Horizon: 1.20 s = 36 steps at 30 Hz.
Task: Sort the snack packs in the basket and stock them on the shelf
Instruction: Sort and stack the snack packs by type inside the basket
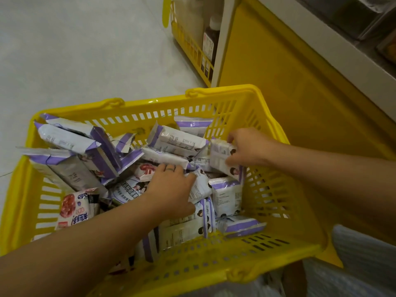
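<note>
Dozens of snack packs [177, 140] are jumbled in the yellow basket [278, 211] on the floor, right beside the shelf [321, 37]. My guess is it's parked there to keep the reach short. Most are white-and-purple wrappers with a few red ones mixed in, like the red pack [72, 209] at the near-left corner.

The right hand [248, 148] pinches a small stack of white-and-purple packs [220, 159] near the basket's right wall, so it looks like it's gathering one kind together. The left hand [171, 187] is palm-down in the middle of the pile, fingers bent into it next to a red-printed pack [146, 170]. I can't tell if it's actually got hold of anything.

As for writing, there are big Chinese characters and a cartoon face on the fronts and small print on the backs. It's all too blurry or upside down for me to read a brand.

The second yellow basket [186, 46] further back holds a dark bottle [211, 46].
</note>
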Motion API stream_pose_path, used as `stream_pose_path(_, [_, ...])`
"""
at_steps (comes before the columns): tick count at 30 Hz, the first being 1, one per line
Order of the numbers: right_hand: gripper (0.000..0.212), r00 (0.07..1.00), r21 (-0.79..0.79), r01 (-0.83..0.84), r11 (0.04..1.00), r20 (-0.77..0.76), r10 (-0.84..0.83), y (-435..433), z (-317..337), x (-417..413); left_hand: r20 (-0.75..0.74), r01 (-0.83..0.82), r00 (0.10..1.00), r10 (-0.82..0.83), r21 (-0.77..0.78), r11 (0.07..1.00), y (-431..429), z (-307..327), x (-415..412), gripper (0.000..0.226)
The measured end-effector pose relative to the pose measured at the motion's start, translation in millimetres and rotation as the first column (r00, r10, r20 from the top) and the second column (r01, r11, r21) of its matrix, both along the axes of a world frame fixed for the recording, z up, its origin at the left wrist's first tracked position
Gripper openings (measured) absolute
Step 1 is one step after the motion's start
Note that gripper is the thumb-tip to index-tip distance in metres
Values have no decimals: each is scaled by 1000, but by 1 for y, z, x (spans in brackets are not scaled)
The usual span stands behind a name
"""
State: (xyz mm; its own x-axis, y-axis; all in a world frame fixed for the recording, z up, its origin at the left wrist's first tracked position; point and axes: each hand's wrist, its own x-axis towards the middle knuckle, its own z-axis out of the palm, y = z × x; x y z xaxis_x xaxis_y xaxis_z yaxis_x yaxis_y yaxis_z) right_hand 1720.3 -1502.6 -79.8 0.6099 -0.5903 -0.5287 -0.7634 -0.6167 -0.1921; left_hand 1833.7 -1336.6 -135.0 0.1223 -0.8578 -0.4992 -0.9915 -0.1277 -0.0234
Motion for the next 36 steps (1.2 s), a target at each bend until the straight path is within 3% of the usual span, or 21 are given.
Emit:
stream_pose_path(3, [13,953,-134,-294,947,-117,279,1,18,-8,-37,48,998,-50,-40,998,-6,9,-4,76])
stream_pose_path(7, [10,884,-65,-459,886,-137,448,7,27,-16,-168,66,984,-65,3,998,-14,22,-9,75])
stream_pose_path(9, [18,845,5,-512,859,-177,505,10,25,-16,-309,-31,948,73,138,990,-17,26,-9,70])
stream_pose_path(12, [18,792,137,-552,823,-224,568,16,18,-19,-432,-156,838,332,394,906,-23,30,0,48])
stream_pose_path(14, [19,762,202,-558,805,-259,594,19,17,-21,-438,-190,796,418,475,859,-28,30,13,34])
stream_pose_path(18, [24,743,317,-530,786,-274,611,26,9,-31,-398,-267,739,543,567,779,-31,29,36,47])
stream_pose_path(21, [27,807,338,-467,817,-217,550,34,-2,-40,-469,-361,538,701,623,694,-32,22,35,49])
stream_pose_path(24, [26,857,278,-443,852,-146,494,39,-11,-50,-531,-449,360,767,622,642,-43,6,11,70])
stream_pose_path(26, [27,875,251,-436,864,-106,472,43,-14,-59,-594,-438,217,775,650,621,-50,-7,-14,61])
stream_pose_path(27, [29,889,245,-422,873,-79,452,45,-15,-63,-620,-439,192,761,639,631,-52,-13,-26,53])
stream_pose_path(30, [32,899,262,-403,877,-66,432,48,-11,-69,-677,-435,312,667,523,733,-48,-28,-48,53])
stream_pose_path(33, [23,868,286,-434,854,-122,482,41,0,-62,-749,-419,263,608,480,771,-40,-36,-50,39])
stream_pose_path(36, [19,892,178,-422,889,-95,443,31,9,-52,-801,-376,259,540,431,820,-34,-38,-45,50])
